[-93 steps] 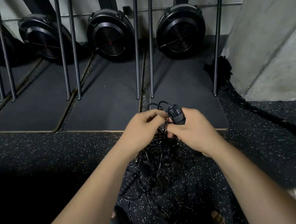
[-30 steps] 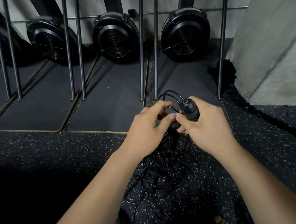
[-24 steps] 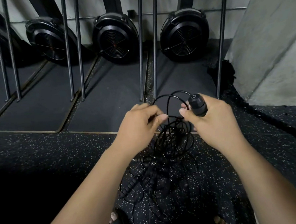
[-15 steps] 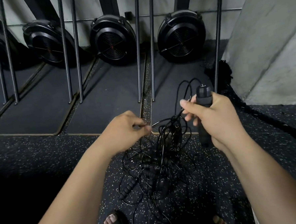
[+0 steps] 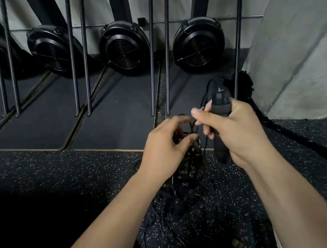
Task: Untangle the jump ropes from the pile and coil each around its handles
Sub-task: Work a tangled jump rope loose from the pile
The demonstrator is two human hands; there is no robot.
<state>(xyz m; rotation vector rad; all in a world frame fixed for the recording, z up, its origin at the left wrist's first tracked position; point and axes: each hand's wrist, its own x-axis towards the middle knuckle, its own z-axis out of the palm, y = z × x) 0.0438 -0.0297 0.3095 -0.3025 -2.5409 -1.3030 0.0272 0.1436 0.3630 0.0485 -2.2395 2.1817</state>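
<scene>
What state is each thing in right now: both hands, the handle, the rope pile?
Handle: upright, lifted, gripped by right hand.
Left hand: fingers curled among cords; grip too blurred to tell.
Rope pile: tangled, lying on floor.

Speckled black floor (image 5: pixel 47 168), dark mats (image 5: pixel 112 130), round fans (image 5: pixel 124 48), concrete wall (image 5: pixel 297 50).
</scene>
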